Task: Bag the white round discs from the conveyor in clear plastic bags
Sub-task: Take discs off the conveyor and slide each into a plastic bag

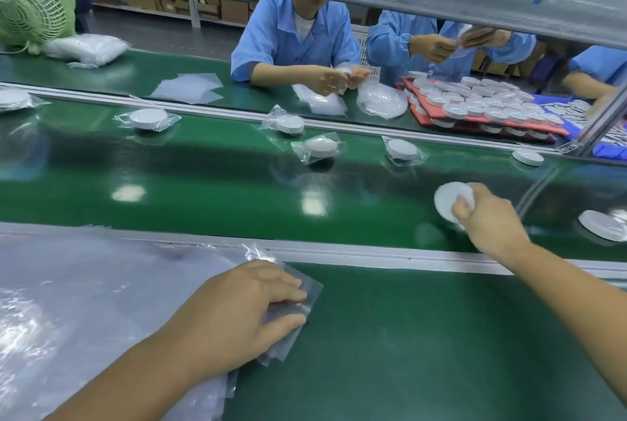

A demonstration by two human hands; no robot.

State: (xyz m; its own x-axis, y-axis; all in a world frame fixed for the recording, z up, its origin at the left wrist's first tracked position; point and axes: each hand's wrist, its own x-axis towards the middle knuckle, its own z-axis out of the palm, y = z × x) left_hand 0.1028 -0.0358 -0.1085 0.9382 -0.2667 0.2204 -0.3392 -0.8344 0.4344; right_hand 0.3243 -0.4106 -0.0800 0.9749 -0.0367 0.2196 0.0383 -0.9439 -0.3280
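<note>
My right hand (488, 217) reaches over the green conveyor belt (220, 190) and grips a white round disc (446, 200), tilted up on edge above the belt. My left hand (244, 312) rests on the near green table, fingers pinching a small clear plastic bag (298, 305) at the edge of a big pile of clear bags (84, 302). Two bare discs lie on the belt, one at the far right (527, 156) and one at the near right (602, 225). Several bagged discs (319, 146) ride the belt further left.
Across the belt, people in blue coats bag discs. Red trays (488, 120) stacked with several white discs stand at the far right. A green fan (30, 0) stands far left beside a bag bundle (84, 47). A metal rail (339, 252) separates my table from the belt.
</note>
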